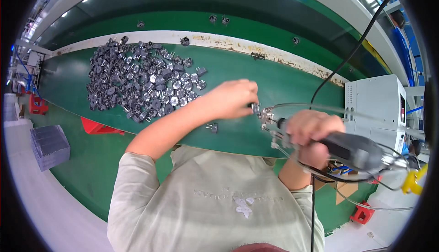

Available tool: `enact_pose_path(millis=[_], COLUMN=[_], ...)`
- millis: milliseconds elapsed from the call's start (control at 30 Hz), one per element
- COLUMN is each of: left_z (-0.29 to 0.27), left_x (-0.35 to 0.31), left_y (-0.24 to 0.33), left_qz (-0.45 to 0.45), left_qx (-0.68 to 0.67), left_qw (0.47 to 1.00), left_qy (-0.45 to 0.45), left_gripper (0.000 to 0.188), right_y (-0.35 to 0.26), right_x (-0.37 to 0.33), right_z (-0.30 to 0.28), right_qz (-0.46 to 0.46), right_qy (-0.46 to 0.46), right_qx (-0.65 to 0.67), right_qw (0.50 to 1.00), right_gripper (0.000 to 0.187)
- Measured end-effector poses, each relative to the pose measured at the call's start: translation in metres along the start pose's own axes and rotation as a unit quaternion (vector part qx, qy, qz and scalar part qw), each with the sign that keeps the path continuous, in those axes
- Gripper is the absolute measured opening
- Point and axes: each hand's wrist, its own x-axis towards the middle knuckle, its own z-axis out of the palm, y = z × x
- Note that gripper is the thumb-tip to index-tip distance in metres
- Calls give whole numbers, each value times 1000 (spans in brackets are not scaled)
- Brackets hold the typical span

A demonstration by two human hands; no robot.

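Note:
My left hand (234,100) is closed, its fingertips pinching a small black plug part (254,108) beside a little metal fixture (266,116) on the green bench. Most of that part is hidden by the fingers. In my right hand (313,130) is a dark electric screwdriver (354,150), lying almost level with its tip pointing left at the fixture. The right hand and tool are slightly blurred. A large heap of black plug parts with metal pins (146,80) lies left of my left hand. One loose plug (211,127) rests near the bench's front edge, below my left forearm.
Behind the bench, past a worn white ledge (219,41), runs a green belt (260,30) with several parts on it. A white machine box (372,100) stands at right. A black cable (352,53) and clear hoses hang around the screwdriver. Red stools (362,213) stand below.

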Motion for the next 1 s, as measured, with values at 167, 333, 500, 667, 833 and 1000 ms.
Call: enact_pose_path(millis=[167,333,500,667,833,1000], left_z=[-48,-61,-76,-88,-48,-16], left_x=[73,96,68,80,151,204], left_y=[-60,-133,-173,-186,-107,-106], left_qz=[-83,-280,-350,-212,-70,-189], left_qx=[189,314,301,232,36,103], left_qw=[964,894,879,941,995,976], left_qy=[164,157,122,126,62,-32], left_gripper=[23,54,53,33,58,47], right_y=[-19,2,-8,-8,-8,-5], right_x=[0,-15,-23,-22,-22,-16], right_z=[-14,-12,-21,-26,-39,-32], right_qz=[-29,39,29,3,3,-11], right_qy=[16,70,90,96,83,76], right_qx=[-38,-30,-45,-81,-50,-62], right_qw=[999,996,995,992,995,995], right_gripper=[28,33,33,33,33,33])
